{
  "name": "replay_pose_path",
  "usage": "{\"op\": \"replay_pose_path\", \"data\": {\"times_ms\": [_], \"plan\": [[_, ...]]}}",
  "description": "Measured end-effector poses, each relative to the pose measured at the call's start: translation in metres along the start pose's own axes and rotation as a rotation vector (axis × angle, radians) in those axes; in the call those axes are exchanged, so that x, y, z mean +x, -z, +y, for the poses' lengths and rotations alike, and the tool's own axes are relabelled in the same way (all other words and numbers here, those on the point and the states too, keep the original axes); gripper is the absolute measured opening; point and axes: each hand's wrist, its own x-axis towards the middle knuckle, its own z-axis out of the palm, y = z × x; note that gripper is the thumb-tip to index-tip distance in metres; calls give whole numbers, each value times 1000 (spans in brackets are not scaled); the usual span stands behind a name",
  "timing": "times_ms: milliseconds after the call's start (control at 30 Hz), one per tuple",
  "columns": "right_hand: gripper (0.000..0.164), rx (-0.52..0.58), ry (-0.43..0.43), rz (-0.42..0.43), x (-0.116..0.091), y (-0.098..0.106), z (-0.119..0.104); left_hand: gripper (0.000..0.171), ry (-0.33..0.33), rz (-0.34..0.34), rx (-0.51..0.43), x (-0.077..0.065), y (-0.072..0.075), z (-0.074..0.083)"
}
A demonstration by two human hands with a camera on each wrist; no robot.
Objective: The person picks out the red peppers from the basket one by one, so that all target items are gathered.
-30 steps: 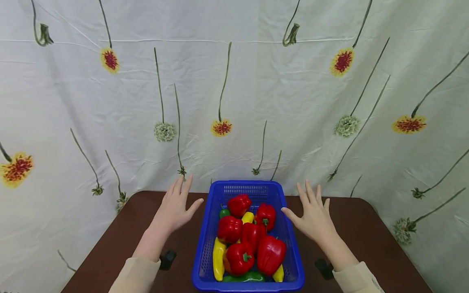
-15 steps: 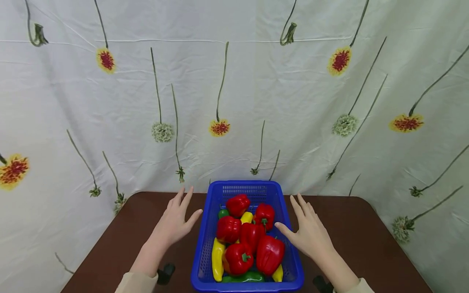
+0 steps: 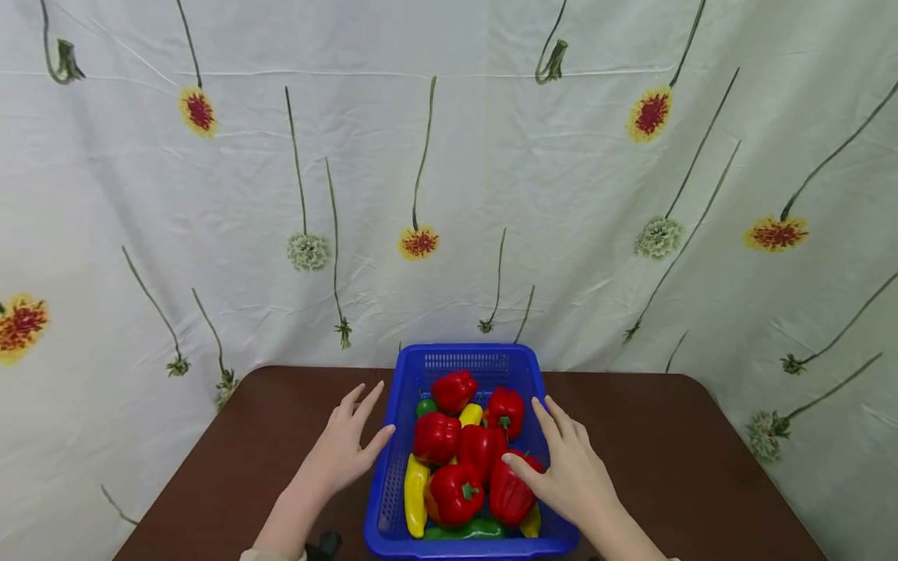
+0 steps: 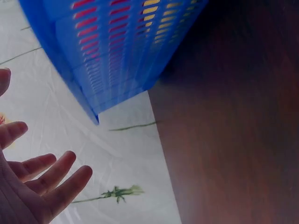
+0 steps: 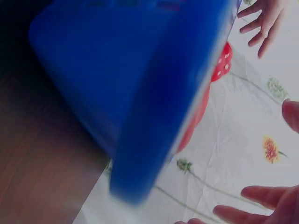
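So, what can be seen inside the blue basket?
Six red bell peppers, long yellow pieces and green vegetables show inside the blue basket. What lies beneath them is covered, so I cannot tell.

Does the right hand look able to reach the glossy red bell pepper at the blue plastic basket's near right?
Likely yes: the right hand is empty and nearby, and nothing visible lies on that red bell pepper.

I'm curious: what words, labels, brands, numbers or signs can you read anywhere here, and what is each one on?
None: no readable text shows on the blue basket, the red peppers or the brown table.
The white cloth bears printed flowers, with no lettering visible.
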Motion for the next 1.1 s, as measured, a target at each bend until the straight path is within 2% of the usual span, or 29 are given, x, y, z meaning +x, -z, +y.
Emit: {"op": "replay_pose_path", "data": {"times_ms": [233,500,667,1100], "plan": [[88,-1,-35,-17,-9,-9,-16,72,51,-54,-41,-8,-10,0],[85,-37,-95,-50,-11,-20,-27,70,120,-82,-119,-12,-20,0],[81,-66,-136,-32,-12,-27,-31,67,164,-91,-132,-13,-25,1],[79,-173,-151,29,-17,-43,-34,56,137,-38,-168,-15,-33,3]]}}
